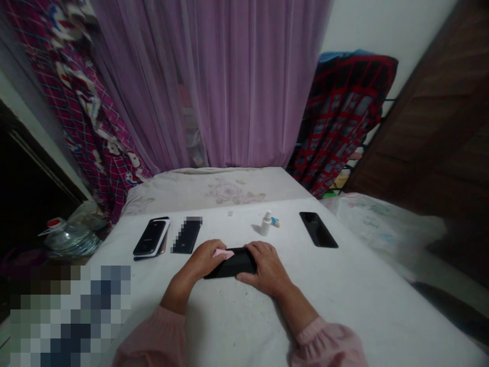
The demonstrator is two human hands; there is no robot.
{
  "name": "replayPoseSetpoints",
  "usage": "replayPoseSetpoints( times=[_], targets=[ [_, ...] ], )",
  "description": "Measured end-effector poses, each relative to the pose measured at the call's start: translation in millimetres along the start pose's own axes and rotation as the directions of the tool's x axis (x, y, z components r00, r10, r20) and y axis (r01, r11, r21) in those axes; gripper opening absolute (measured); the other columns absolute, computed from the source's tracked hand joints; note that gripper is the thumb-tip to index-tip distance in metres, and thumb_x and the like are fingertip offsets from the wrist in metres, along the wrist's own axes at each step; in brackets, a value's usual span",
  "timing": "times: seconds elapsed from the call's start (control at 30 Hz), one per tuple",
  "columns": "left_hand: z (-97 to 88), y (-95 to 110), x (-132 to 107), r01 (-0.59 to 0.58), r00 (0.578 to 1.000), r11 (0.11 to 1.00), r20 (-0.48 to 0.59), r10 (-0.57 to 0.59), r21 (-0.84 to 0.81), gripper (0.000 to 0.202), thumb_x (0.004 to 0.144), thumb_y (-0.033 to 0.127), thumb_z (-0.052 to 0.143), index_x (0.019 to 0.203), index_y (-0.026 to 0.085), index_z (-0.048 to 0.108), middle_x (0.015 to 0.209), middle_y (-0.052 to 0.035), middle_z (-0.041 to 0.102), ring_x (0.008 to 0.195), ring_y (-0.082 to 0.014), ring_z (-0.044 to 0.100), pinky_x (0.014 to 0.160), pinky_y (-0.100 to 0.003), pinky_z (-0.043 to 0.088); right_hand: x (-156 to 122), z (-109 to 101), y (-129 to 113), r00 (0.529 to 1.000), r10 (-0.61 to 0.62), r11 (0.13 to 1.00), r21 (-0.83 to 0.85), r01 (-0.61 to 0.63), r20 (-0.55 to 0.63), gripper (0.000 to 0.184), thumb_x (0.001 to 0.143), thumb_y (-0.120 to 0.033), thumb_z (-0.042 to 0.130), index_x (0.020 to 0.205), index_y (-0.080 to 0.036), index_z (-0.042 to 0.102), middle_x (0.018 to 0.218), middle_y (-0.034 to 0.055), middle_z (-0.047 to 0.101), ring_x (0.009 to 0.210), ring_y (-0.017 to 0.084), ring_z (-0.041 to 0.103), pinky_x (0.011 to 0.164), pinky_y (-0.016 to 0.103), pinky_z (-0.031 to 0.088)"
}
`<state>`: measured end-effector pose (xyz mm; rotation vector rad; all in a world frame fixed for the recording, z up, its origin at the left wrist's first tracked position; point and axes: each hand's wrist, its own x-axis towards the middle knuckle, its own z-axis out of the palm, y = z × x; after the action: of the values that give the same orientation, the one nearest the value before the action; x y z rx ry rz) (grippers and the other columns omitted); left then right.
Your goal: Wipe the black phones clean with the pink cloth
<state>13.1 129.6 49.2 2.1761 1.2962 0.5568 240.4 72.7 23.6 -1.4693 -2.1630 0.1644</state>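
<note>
A black phone (234,264) lies flat on the white table (344,295) in front of me. My left hand (204,258) rests on the phone's left end, its fingers pressed on a small pink cloth (223,253) against the screen. My right hand (265,267) curls over the phone's right end and grips its edges. Both sleeves are pink.
A stack of phones (152,238) and another dark phone (186,235) lie at the left; one black phone (318,229) lies at the right. A small white bottle (266,223) stands behind my hands. Purple curtain behind, plastic bottle (69,237) on the floor left.
</note>
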Motion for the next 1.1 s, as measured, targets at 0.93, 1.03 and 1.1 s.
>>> replayPoseSetpoints(
  times=[0.93, 1.03, 1.1],
  targets=[
    [43.8, 15, -55, 0.173, 0.888, 0.971, -0.453, -0.080, 0.168, 0.016, 0.092, 0.027, 0.049, 0.094, 0.023, 0.065, 0.101, -0.0066, 0.072, 0.097, -0.0246, 0.063, 0.085, -0.037, 0.046, -34, 28, -48, 0.990, 0.102, 0.994, 0.043, -0.098, -0.096, 0.064, 0.072, -0.035, 0.067, 0.132, -0.016, 0.053, 0.128, 0.0163, 0.057, 0.118, 0.034, 0.052, 0.100, 0.050, 0.040],
    [46.5, 13, -45, 0.150, 0.887, 0.975, -0.458, -0.060, 0.163, 0.017, 0.093, 0.028, 0.049, 0.097, 0.023, 0.065, 0.103, -0.0066, 0.072, 0.098, -0.0244, 0.063, 0.087, -0.038, 0.046, -32, 36, -45, 0.989, 0.113, 0.994, 0.020, -0.112, -0.098, 0.066, 0.075, -0.034, 0.064, 0.136, -0.013, 0.050, 0.135, 0.0182, 0.054, 0.127, 0.036, 0.047, 0.106, 0.053, 0.036],
    [45.7, 10, -34, 0.156, 0.888, 0.975, -0.454, -0.069, 0.157, 0.016, 0.092, 0.027, 0.050, 0.097, 0.023, 0.065, 0.100, -0.0060, 0.072, 0.096, -0.0239, 0.064, 0.086, -0.037, 0.047, -30, 38, -46, 0.987, 0.130, 0.991, 0.007, -0.130, -0.093, 0.067, 0.076, -0.034, 0.064, 0.137, -0.012, 0.048, 0.138, 0.0188, 0.053, 0.130, 0.036, 0.045, 0.108, 0.054, 0.034]
  ],
)
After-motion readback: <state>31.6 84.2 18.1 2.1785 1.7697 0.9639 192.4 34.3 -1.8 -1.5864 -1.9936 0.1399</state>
